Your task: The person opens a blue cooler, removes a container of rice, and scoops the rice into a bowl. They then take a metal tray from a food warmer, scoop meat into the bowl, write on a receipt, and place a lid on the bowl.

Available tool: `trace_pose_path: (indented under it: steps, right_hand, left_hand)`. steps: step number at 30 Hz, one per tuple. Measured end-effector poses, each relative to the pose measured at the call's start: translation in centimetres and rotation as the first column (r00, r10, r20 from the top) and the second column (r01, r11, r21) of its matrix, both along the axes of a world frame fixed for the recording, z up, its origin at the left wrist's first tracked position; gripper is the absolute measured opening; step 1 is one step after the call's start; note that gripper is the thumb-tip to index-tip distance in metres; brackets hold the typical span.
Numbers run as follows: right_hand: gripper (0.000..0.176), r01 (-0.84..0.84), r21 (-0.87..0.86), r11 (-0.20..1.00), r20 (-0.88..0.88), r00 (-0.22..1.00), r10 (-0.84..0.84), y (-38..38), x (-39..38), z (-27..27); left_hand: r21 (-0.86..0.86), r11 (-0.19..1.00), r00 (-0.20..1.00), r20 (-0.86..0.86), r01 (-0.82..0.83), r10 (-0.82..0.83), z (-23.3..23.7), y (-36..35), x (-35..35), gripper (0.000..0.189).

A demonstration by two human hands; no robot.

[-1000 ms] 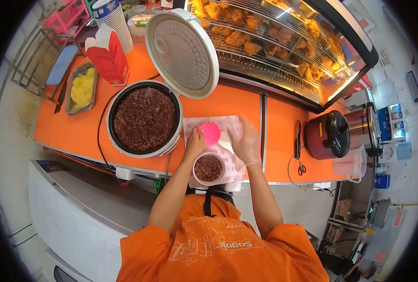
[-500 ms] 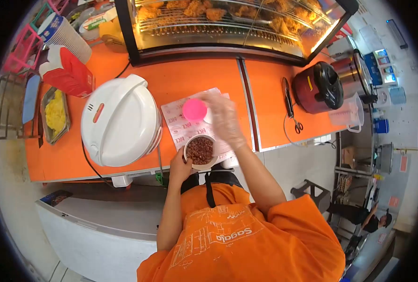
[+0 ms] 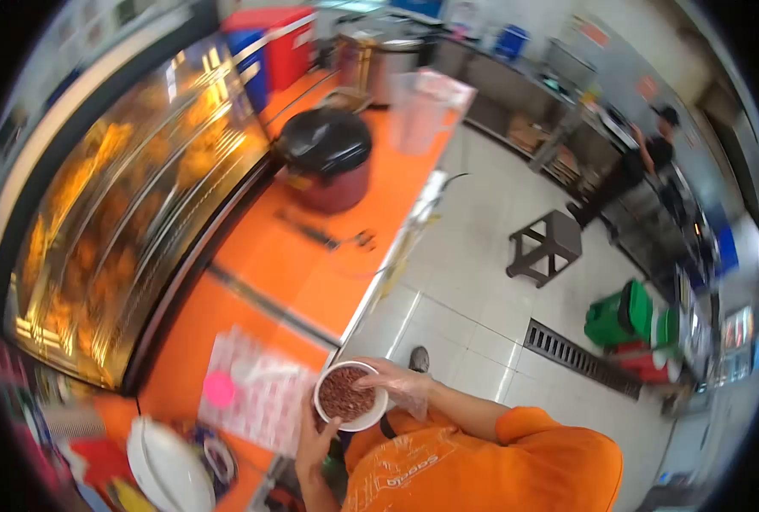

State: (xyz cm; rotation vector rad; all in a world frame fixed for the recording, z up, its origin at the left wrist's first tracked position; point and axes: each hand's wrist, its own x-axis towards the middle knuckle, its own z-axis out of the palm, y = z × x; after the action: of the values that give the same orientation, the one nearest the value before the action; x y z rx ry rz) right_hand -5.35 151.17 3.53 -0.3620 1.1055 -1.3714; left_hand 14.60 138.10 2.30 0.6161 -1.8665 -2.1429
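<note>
From here I see the orange counter point(image 3: 311, 282) running past the fingertips, with the glass food case point(image 3: 132, 213) well beyond the left fingers. The pink-marked paper point(image 3: 264, 405) lies just beside those fingers. My left hand point(image 3: 314, 433) is closed on the white bowl point(image 3: 371, 418), fingers curved outside, thumb over the rim. My gloved right hand point(image 3: 397, 382) is partly curled at the opposite rim, a fingertip over the dark red grains point(image 3: 345, 392); I cannot tell whether it grips. Smallest, the pink disc point(image 3: 220, 390) sits beyond the left fingers, on the paper.
</note>
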Motion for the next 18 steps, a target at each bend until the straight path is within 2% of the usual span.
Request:
trace_pose_path:
  steps: [1, 2, 3, 5, 6, 7, 9, 10, 11, 13, 14, 16, 17, 18]
  right_hand:
    - [0.054, 0.136, 0.000, 0.991, -0.047, 0.990, -0.136, 2.5, -2.8, -1.1]
    - [0.050, 0.264, -0.004, 0.965, -0.092, 0.960, -0.263, 5.0, -5.4, -2.0]
    - [0.050, 0.314, -0.030, 0.949, -0.106, 0.943, -0.316, 7.8, -8.0, -2.3]
    - [0.044, 0.428, 0.011, 0.904, -0.375, 0.839, -0.393, 13.7, -12.9, -1.8]
    - [0.043, 0.519, 0.090, 0.850, -0.356, 0.814, -0.460, 15.9, -15.3, -0.8]
    - [0.043, 0.550, 0.084, 0.831, -0.336, 0.801, -0.496, 18.1, -16.9, -0.3]
    - [0.041, 0.717, 0.043, 0.696, -0.086, 0.697, -0.712, 22.6, -21.1, 1.4]
    - [0.040, 0.703, 0.005, 0.711, -0.284, 0.683, -0.673, 24.5, -22.6, 0.6]
    - [0.040, 0.664, 0.016, 0.748, -0.556, 0.628, -0.545, 26.7, -24.7, -0.2]
    - [0.040, 0.855, -0.089, 0.511, -0.336, 0.458, -0.823, 29.6, -28.0, -2.9]
    - [0.040, 0.869, -0.102, 0.485, -0.346, 0.426, -0.836, 30.8, -30.5, -2.1]
    - [0.046, 0.799, 0.083, 0.596, -0.444, 0.565, -0.696, 32.2, -34.6, 0.4]
    - [0.046, 0.817, 0.076, 0.572, -0.441, 0.542, -0.716, 32.4, -36.5, 0.3]
    - [0.046, 0.851, 0.045, 0.524, -0.353, 0.504, -0.788, 32.9, -39.1, 0.2]
  left_hand:
    - [0.066, 0.994, 0.996, -0.029, 0.088, -0.086, -0.7, 0.9, -2.8, 0.080]
    - [0.242, 0.957, 0.987, -0.062, 0.158, -0.148, -0.7, 2.4, -6.0, 0.087]
    - [0.243, 0.945, 0.972, 0.030, 0.221, -0.235, -1.5, 3.5, -9.4, 0.091]
    - [0.358, 0.898, 0.955, 0.054, 0.255, -0.292, -4.5, 6.4, -16.3, 0.093]
    - [0.417, 0.882, 0.956, 0.089, 0.221, -0.281, -6.6, 7.8, -19.7, 0.080]
    - [0.405, 0.880, 0.943, 0.108, 0.248, -0.316, -7.6, 9.1, -22.8, 0.080]
    - [0.265, 0.919, 0.897, 0.258, 0.292, -0.360, -8.1, 11.5, -29.1, 0.063]
    - [0.194, 0.952, 0.900, 0.325, 0.235, -0.289, -7.1, 13.6, -32.3, 0.045]
    - [0.184, 0.942, 0.897, 0.298, 0.282, -0.326, -8.5, 14.6, -35.0, 0.045]
    - [0.194, 0.886, 0.809, 0.362, 0.422, -0.464, -13.6, 15.3, -38.2, 0.037]
    - [0.188, 0.879, 0.791, 0.385, 0.438, -0.476, -15.0, 15.8, -39.6, 0.035]
    - [0.218, 0.877, 0.737, 0.477, 0.428, -0.478, -19.2, 16.0, -41.4, 0.029]
    - [0.251, 0.881, 0.699, 0.538, 0.401, -0.472, -21.4, 15.5, -43.2, 0.027]
    - [0.222, 0.896, 0.667, 0.605, 0.384, -0.435, -20.1, 16.2, -45.2, 0.036]
